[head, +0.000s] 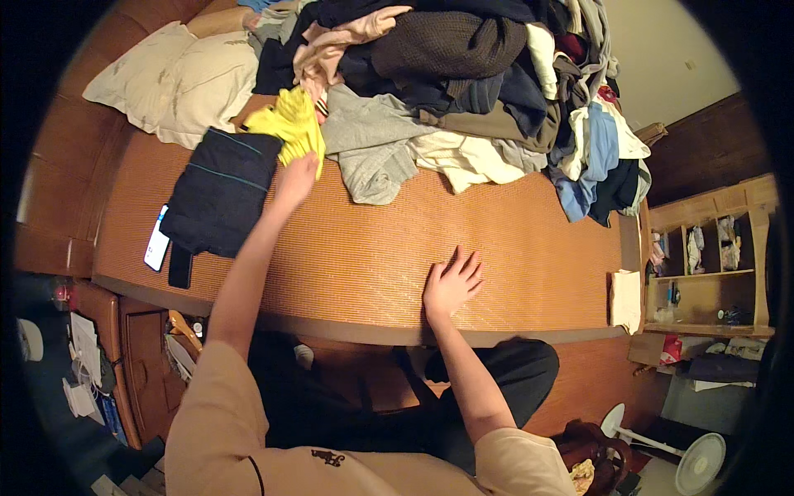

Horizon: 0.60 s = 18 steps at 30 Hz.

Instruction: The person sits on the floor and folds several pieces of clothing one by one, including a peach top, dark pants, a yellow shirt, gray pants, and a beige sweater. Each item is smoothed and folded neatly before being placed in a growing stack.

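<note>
My left hand [299, 178] is closed on the lower edge of a yellow cloth garment [290, 124]. Close to its left lies a folded dark garment with thin teal lines [220, 186]. My right hand [453, 284] rests palm down on the woven mat [360, 260], fingers spread, holding nothing. A grey garment [372, 146] lies just right of the yellow one, at the near edge of a large heap of mixed clothes [446, 56].
A patterned pillow [186, 80] lies at the upper left. A lit phone [157, 242] and a black flat object [180, 266] stick out by the dark garment. Folded cream cloth [625, 301] sits at the mat's right edge, near wooden shelves [707, 273]. Another person's arm [217, 22] shows top left.
</note>
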Each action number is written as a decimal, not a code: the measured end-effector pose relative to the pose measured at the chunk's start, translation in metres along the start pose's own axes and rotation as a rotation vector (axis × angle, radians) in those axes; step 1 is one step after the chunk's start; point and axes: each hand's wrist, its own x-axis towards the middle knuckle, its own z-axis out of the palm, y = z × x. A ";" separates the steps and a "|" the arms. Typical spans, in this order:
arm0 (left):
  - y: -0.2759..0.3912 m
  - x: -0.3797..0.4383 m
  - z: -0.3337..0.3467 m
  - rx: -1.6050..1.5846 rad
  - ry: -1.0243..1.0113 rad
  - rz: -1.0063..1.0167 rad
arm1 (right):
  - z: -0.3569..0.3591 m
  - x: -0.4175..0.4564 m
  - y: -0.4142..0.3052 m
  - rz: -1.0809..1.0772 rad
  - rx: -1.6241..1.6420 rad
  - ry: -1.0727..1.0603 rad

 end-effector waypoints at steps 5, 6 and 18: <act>0.070 -0.153 -0.054 -1.034 0.014 -0.066 | 0.004 -0.002 0.004 -0.010 0.000 0.056; 0.072 -0.173 -0.063 -1.041 -0.009 -0.006 | 0.002 -0.003 0.002 -0.014 -0.003 0.073; 0.093 -0.304 -0.060 -0.118 0.025 0.227 | -0.060 -0.096 -0.023 -0.581 0.634 -0.479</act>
